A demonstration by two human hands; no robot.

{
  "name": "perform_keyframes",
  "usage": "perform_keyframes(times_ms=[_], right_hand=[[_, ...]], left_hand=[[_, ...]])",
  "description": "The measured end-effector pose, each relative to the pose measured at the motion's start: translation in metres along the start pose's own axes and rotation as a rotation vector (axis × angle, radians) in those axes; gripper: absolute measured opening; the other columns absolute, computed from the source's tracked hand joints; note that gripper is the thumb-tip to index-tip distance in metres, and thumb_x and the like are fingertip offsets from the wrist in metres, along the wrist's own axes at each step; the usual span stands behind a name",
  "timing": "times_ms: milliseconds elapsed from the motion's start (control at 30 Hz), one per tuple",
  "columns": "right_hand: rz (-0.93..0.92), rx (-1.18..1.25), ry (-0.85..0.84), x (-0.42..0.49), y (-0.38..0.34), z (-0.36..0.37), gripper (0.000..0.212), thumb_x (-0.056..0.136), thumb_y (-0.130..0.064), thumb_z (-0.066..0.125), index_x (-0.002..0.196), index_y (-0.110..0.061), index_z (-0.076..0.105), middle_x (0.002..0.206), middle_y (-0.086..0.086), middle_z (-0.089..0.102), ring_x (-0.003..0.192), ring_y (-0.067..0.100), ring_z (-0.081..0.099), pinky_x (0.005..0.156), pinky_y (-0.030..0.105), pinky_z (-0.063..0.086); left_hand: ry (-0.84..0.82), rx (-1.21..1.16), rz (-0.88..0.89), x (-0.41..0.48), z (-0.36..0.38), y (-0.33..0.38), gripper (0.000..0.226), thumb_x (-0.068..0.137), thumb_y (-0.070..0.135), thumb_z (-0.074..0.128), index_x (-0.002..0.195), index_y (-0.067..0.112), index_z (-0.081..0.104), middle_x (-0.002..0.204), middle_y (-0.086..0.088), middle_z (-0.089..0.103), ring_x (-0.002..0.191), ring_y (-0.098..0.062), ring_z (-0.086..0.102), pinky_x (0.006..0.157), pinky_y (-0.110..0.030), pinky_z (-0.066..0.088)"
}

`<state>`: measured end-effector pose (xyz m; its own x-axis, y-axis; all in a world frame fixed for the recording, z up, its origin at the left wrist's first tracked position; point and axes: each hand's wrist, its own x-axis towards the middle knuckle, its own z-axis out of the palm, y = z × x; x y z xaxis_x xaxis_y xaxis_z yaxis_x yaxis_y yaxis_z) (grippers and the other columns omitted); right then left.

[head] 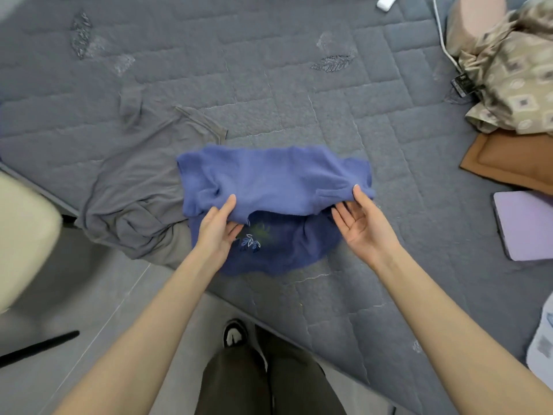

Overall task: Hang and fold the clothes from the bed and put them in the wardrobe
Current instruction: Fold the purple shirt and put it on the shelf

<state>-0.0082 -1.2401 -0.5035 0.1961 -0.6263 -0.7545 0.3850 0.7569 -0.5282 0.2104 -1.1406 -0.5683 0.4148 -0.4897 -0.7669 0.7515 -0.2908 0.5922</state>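
Observation:
A blue knitted garment (pixel 269 181) with a small leaf embroidery lies partly folded on the grey quilted bed (pixel 299 85). My left hand (pixel 217 229) pinches the near edge of its folded-over layer between thumb and fingers. My right hand (pixel 363 223) is palm up with straight fingers, its thumb and fingertips touching the same edge on the right. A grey T-shirt (pixel 128 187) lies crumpled to the left, partly under the blue garment and hanging over the bed's edge.
A patterned beige blanket (pixel 514 73) is heaped at the right, with a brown cushion (pixel 508 160) and a lilac tablet-like slab (pixel 526 226) below it. A white cable (pixel 443 40) and remote (pixel 387 1) lie at the top. My legs and shoe stand on the grey floor (pixel 89 295).

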Motion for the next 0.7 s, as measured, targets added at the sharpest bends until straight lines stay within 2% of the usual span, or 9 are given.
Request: perform_keyframes(times_ms=[67,100,200,333,500,600,667,700], right_hand=[[-0.046,-0.021,-0.042,-0.019,-0.001,0.0,0.024,0.095,-0.03,0.055,0.117,-0.022,0.061,0.099,-0.008,0.073,0.095,0.005,0.069,0.079,0.02,0.053],[-0.066,-0.014,-0.055,-0.029,-0.001,0.0,0.023,0.096,-0.031,0.053,0.116,-0.023,0.061,0.1,-0.009,0.073,0.096,0.004,0.068,0.082,0.02,0.052],[-0.116,0.031,-0.086,-0.068,0.005,0.0,0.018,0.098,-0.032,0.05,0.102,-0.023,0.064,0.09,-0.01,0.074,0.092,0.003,0.069,0.085,0.021,0.051],[-0.201,0.069,-0.103,-0.136,0.022,0.0,0.017,0.098,-0.031,0.049,0.097,-0.022,0.064,0.085,-0.009,0.074,0.093,0.008,0.066,0.092,0.024,0.049],[-0.309,0.124,-0.128,-0.233,0.046,-0.002,0.021,0.098,-0.032,0.049,0.091,-0.02,0.065,0.092,-0.006,0.069,0.096,0.009,0.063,0.105,0.028,0.04],[-0.35,0.237,-0.201,-0.288,0.053,-0.004,0.035,0.096,-0.031,0.053,0.072,-0.018,0.074,0.079,-0.004,0.069,0.093,0.013,0.066,0.099,0.03,0.046],[-0.37,0.272,-0.268,-0.318,0.058,-0.005,0.04,0.096,-0.03,0.053,0.066,-0.018,0.077,0.077,-0.004,0.071,0.094,0.014,0.066,0.096,0.03,0.048],[-0.378,0.284,-0.29,-0.332,0.06,-0.005,0.039,0.096,-0.03,0.053,0.068,-0.017,0.077,0.08,-0.003,0.072,0.095,0.014,0.066,0.097,0.03,0.048]], left_hand=[[-0.027,-0.01,0.087,-0.032,-0.009,0.01,0.004,0.093,0.023,0.06,0.091,0.024,0.057,0.087,0.012,0.074,0.082,-0.005,0.07,0.069,-0.022,0.057],[-0.042,0.001,0.133,-0.046,-0.013,0.015,0.01,0.094,0.022,0.059,0.085,0.021,0.055,0.087,0.009,0.074,0.083,-0.007,0.07,0.073,-0.023,0.057],[-0.091,0.038,0.255,-0.091,-0.03,0.027,0.018,0.096,0.021,0.056,0.079,0.021,0.048,0.093,-0.002,0.066,0.09,-0.015,0.062,0.083,-0.023,0.054],[-0.069,0.149,0.44,-0.152,-0.064,0.036,0.022,0.096,0.022,0.055,0.076,0.017,0.048,0.092,-0.008,0.055,0.092,-0.017,0.053,0.08,-0.02,0.051],[-0.003,0.387,0.696,-0.234,-0.117,0.045,0.03,0.095,0.029,0.057,0.067,0.019,0.057,0.087,-0.011,0.057,0.086,-0.018,0.059,0.092,-0.04,0.049],[0.046,0.468,0.885,-0.288,-0.14,0.05,0.036,0.092,0.038,0.057,0.058,0.028,0.049,0.087,-0.02,0.052,0.085,-0.026,0.061,0.092,-0.045,0.05],[0.073,0.447,0.973,-0.32,-0.147,0.05,0.032,0.092,0.04,0.056,0.061,0.029,0.051,0.092,-0.026,0.058,0.089,-0.03,0.063,0.088,-0.041,0.051],[0.096,0.418,1.009,-0.332,-0.15,0.049,0.031,0.093,0.038,0.056,0.063,0.029,0.052,0.09,-0.023,0.061,0.087,-0.025,0.064,0.084,-0.036,0.052]])
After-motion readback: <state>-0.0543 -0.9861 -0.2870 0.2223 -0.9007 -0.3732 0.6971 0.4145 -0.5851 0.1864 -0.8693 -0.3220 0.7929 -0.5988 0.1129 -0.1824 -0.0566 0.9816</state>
